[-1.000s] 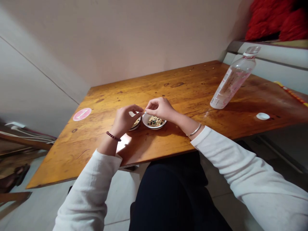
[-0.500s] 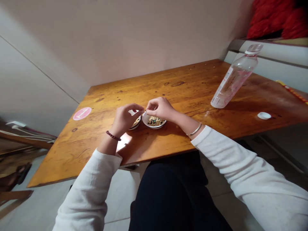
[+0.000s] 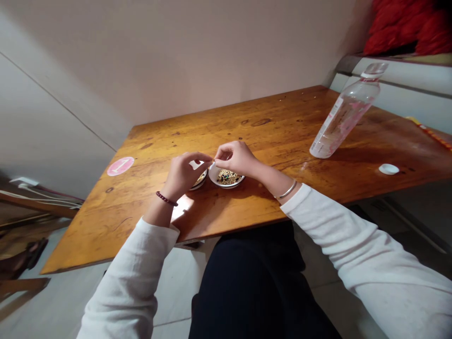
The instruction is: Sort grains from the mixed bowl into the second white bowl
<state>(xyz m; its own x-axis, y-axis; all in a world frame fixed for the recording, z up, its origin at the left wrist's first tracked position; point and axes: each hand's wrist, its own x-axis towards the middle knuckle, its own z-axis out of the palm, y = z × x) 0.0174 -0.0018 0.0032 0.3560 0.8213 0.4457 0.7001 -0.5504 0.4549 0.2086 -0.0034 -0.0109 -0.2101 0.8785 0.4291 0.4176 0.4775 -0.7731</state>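
Observation:
My left hand (image 3: pixel 187 173) and my right hand (image 3: pixel 236 157) meet fingertip to fingertip above two small bowls. Each pinches with thumb and index finger; what lies between the tips is too small to name. Under my right hand stands a white bowl (image 3: pixel 213 176) holding small pale beads (image 3: pixel 229 177) mixed with some dark and green ones. The second bowl (image 3: pixel 200 185) is mostly hidden behind my left hand, with a few small pieces showing at its edge.
A clear bottle with a pink label (image 3: pixel 344 120) stands right of my hands on the wooden table (image 3: pixel 141 207). Near the right front edge lies a white cap (image 3: pixel 389 169). A round pink sticker (image 3: pixel 120 166) is at the left, and a wall rises behind the table.

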